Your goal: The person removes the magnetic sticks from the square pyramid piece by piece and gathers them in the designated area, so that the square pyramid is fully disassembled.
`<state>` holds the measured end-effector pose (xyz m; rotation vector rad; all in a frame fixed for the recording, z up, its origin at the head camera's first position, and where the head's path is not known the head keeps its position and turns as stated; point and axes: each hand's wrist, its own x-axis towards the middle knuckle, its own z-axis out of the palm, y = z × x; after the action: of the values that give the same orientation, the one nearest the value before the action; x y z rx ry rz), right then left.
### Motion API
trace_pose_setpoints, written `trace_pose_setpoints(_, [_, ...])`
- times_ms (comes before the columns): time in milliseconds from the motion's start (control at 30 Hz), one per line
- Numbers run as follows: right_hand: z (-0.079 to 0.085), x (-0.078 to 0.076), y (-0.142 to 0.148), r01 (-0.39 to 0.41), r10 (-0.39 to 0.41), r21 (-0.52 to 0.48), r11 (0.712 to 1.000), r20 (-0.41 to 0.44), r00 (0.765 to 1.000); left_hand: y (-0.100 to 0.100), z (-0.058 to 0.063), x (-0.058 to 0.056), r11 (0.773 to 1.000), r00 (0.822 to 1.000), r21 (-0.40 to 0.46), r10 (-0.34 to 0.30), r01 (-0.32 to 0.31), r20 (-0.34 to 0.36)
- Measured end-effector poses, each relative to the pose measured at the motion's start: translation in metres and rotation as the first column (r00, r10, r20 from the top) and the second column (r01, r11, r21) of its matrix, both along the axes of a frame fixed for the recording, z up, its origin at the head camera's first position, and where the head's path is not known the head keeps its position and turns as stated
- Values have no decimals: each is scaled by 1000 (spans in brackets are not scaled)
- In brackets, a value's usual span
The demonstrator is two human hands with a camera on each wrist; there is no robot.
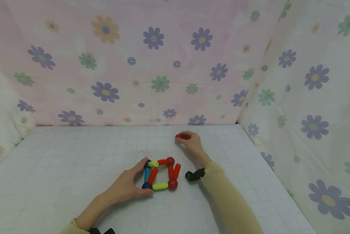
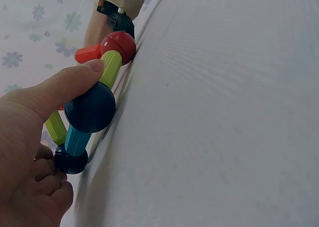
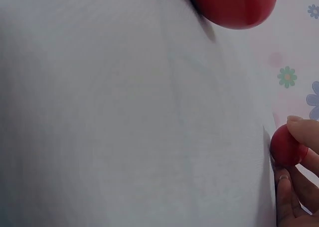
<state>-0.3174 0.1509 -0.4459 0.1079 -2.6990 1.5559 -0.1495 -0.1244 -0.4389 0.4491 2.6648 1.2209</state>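
Note:
My left hand [image 1: 125, 186] holds the left side of a square frame of magnetic rods and balls, thumb at the near dark blue ball [image 2: 90, 108] and fingers at the far dark blue ball [image 2: 71, 160]. A blue rod [image 1: 147, 175] joins these two. Along the front a yellow-green rod [image 1: 160, 186] runs to a red ball [image 1: 172, 184]; another red ball [image 1: 170, 161] forms the far right corner. Red rods and one more yellow-green rod [image 1: 153, 164] rise from the corners. Farther back, my right hand [image 1: 193, 145] pinches a loose red ball [image 3: 286, 147] close over the table.
A pale, grid-patterned cloth covers the table [image 1: 75, 156]. Behind it hangs a flowered curtain [image 1: 128, 97], with another flowered cloth [image 1: 298, 97] along the right side. Dark wrist cameras [image 1: 195, 175] are strapped to both wrists.

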Motion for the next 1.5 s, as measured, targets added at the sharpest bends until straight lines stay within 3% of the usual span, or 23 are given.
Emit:
trace_pose_setpoints(1000, [0,1,-2,15,-15,39,999,13,1000,0,1,1,1000,1000,8,1,-1,-10])
trace_pose_setpoints(1500, [-2,3,9,-22,22,-11,1000,50,999,0,-2,0,1000,1000,2,4,-4,-16])
